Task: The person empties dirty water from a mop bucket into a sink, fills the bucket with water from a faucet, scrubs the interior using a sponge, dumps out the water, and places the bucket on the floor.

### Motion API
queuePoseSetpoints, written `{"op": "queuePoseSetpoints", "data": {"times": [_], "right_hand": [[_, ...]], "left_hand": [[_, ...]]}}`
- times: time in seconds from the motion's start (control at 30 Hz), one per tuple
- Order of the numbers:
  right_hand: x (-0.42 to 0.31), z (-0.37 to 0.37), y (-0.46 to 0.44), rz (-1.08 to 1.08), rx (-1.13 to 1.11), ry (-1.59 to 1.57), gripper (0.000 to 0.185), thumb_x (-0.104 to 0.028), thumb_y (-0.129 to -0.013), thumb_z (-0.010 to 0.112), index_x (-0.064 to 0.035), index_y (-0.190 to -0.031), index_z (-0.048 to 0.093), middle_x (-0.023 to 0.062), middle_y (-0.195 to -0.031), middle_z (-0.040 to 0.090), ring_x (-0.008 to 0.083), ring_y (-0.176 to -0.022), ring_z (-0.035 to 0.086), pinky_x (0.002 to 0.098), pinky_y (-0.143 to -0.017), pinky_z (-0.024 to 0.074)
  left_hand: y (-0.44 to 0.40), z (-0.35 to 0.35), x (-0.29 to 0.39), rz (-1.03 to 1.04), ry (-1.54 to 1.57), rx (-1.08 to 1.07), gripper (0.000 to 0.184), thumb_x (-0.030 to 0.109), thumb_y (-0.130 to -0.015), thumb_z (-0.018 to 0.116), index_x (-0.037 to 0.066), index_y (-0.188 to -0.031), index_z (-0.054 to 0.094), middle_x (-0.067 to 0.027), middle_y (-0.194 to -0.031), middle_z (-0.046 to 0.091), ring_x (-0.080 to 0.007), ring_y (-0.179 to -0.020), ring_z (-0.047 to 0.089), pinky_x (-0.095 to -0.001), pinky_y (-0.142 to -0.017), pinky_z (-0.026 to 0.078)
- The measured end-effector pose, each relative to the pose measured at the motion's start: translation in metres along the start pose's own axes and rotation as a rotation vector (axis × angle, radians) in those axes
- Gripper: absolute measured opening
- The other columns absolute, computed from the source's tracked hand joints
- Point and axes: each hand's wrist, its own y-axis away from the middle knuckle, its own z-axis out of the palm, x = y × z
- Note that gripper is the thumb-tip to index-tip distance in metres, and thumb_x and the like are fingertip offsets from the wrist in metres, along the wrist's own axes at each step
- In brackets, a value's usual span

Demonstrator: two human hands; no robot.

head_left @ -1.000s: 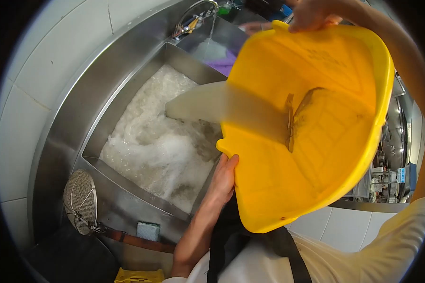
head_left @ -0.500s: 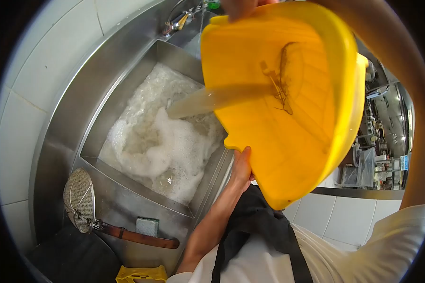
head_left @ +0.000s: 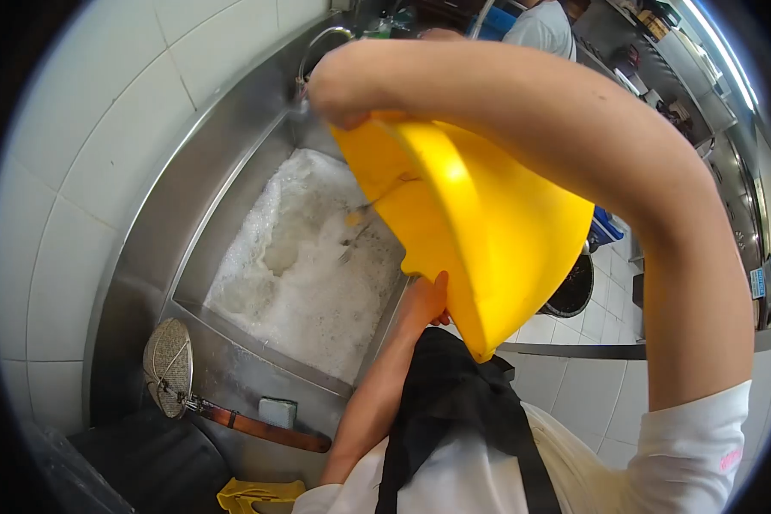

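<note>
A large yellow plastic tub (head_left: 505,231) is tipped steeply on its side over a steel sink (head_left: 207,272), its mouth facing the foamy water (head_left: 300,283). My left hand (head_left: 427,301) grips the lower edge, thumb on the near side. At the upper edge my right hand (head_left: 343,90) is closed around the rim, its fingers mostly hidden behind the hand and wrist. Thin, blurred utensils, at least one fork-like (head_left: 349,248), show between the tub's mouth and the foam. A small yellowish bit (head_left: 353,219) is beside them.
A round mesh strainer (head_left: 168,367) with a wooden handle and a sponge (head_left: 277,412) lie on the steel ledge. A black bin (head_left: 158,454) and a yellow plastic object (head_left: 259,495) are below. Behind are a faucet (head_left: 324,36), another person (head_left: 540,32) and a black bucket (head_left: 571,287).
The tub has tipped further over toward the sink, and my right arm has swung across above it. The stream of water has stopped; utensils have slid from inside to its mouth.
</note>
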Motion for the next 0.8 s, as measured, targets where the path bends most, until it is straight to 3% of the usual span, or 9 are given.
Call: {"op": "queuePoseSetpoints", "data": {"times": [0.17, 0.27, 0.3, 0.43, 0.5, 0.6, 0.67, 0.73, 0.8], "right_hand": [[0.005, 0.008, 0.016, 0.039, 0.052, 0.016, 0.02, -0.016, -0.072, 0.063, -0.0072, -0.085, 0.076, 0.0152, -0.091, 0.071, 0.0311, -0.084, 0.069, 0.0423, -0.074, 0.0554], [0.02, 0.02, 0.03, -0.026, 0.081, 0.111, 0.021, -0.017, -0.075, 0.062, -0.008, -0.088, 0.076, 0.0149, -0.092, 0.071, 0.0308, -0.085, 0.069, 0.0417, -0.075, 0.0552], [0.014, 0.015, 0.038, 0.089, 0.101, -0.044, 0.024, -0.004, -0.064, 0.068, -0.0054, -0.086, 0.076, 0.0164, -0.084, 0.069, 0.0342, -0.075, 0.064, 0.0423, -0.065, 0.0528], [0.006, 0.003, 0.085, 0.331, 0.061, -0.179, 0.027, -0.005, -0.067, 0.067, -0.0065, -0.092, 0.076, 0.0162, -0.091, 0.071, 0.034, -0.084, 0.067, 0.0415, -0.07, 0.0543], [0.006, -0.001, 0.111, 0.376, 0.006, -0.188, 0.028, -0.01, -0.077, 0.054, -0.0015, -0.094, 0.074, 0.0198, -0.097, 0.072, 0.0339, -0.092, 0.07, 0.0426, -0.076, 0.0558], [0.027, 0.026, 0.115, 0.351, -0.062, -0.155, 0.029, -0.014, -0.084, 0.053, 0.0027, -0.099, 0.072, 0.0233, -0.096, 0.07, 0.0362, -0.089, 0.07, 0.0434, -0.076, 0.0561], [0.029, 0.043, 0.14, 0.432, 0.086, -0.251, 0.033, -0.022, -0.091, 0.052, 0.0055, -0.097, 0.07, 0.0246, -0.09, 0.07, 0.0381, -0.082, 0.07, 0.045, -0.073, 0.0563], [0.026, 0.042, 0.17, 0.609, 0.03, -0.418, 0.041, -0.031, -0.095, 0.053, 0.0065, -0.094, 0.069, 0.0237, -0.086, 0.07, 0.0379, -0.079, 0.069, 0.0464, -0.071, 0.0547], [0.033, 0.056, 0.2, 0.598, 0.066, -0.428, 0.043, -0.033, -0.095, 0.055, 0.0069, -0.095, 0.068, 0.0231, -0.084, 0.07, 0.037, -0.079, 0.068, 0.0461, -0.071, 0.0539]], "left_hand": [[0.002, -0.008, 0.017, 0.069, -0.039, 0.066, 0.063, 0.044, -0.101, 0.04, -0.008, -0.077, 0.066, -0.0138, -0.058, 0.066, -0.0208, -0.045, 0.063, -0.0334, -0.048, 0.052], [0.017, -0.008, 0.052, -0.08, -0.12, 0.062, 0.062, 0.044, -0.101, 0.041, -0.007, -0.077, 0.067, -0.014, -0.058, 0.066, -0.0212, -0.046, 0.063, -0.0338, -0.049, 0.052], [0.021, -0.007, 0.058, -0.143, -0.043, 0.097, 0.061, 0.044, -0.1, 0.042, -0.007, -0.077, 0.067, -0.0142, -0.058, 0.066, -0.0214, -0.046, 0.063, -0.0337, -0.049, 0.052], [0.021, 0.004, 0.054, -0.157, 0.156, 0.167, 0.053, 0.039, -0.099, 0.048, -0.009, -0.084, 0.065, -0.0146, -0.06, 0.066, -0.0208, -0.046, 0.063, -0.0324, -0.046, 0.051], [0.021, 0.004, 0.05, -0.123, 0.249, 0.19, 0.05, 0.037, -0.099, 0.049, -0.009, -0.087, 0.065, -0.0145, -0.062, 0.066, -0.0201, -0.046, 0.063, -0.0321, -0.045, 0.051], [0.018, -0.006, 0.043, -0.139, 0.218, 0.09, 0.043, 0.033, -0.098, 0.052, -0.008, -0.093, 0.064, -0.0146, -0.064, 0.066, -0.0187, -0.047, 0.063, -0.0319, -0.044, 0.05], [0.014, -0.009, 0.042, -0.123, 0.189, 0.063, 0.04, 0.031, -0.097, 0.054, -0.007, -0.095, 0.065, -0.0146, -0.069, 0.068, -0.0176, -0.049, 0.064, -0.0314, -0.045, 0.051], [0.013, -0.008, 0.048, -0.107, 0.163, 0.119, 0.038, 0.03, -0.096, 0.055, -0.007, -0.097, 0.065, -0.0141, -0.07, 0.069, -0.0186, -0.049, 0.064, -0.0321, -0.046, 0.051], [0.011, 0.001, 0.054, -0.097, 0.13, 0.166, 0.036, 0.028, -0.096, 0.056, -0.007, -0.099, 0.065, -0.0136, -0.072, 0.069, -0.0196, -0.049, 0.065, -0.0328, -0.047, 0.052]]}}
